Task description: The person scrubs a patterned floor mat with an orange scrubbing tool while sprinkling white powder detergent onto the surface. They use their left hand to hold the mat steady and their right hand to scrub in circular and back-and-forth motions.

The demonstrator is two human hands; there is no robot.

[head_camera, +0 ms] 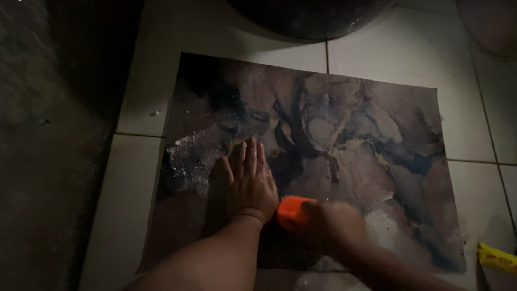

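The left hand lies flat, fingers together and extended, palm down on the marbled mat. Just beside its wrist, the right hand is closed around an orange brush, pressed against the mat and motion-blurred. White foam lies beyond the left hand's fingertips. The mat rests on white floor tiles.

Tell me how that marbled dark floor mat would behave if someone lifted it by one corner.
The marbled dark floor mat lies thin and flat on the white floor tiles, so it would probably droop rather than stay stiff. White suds on its surface suggest it is wet, likely heavier and slippery. The left hand presses flat on it beside the orange brush, perhaps because it slides.
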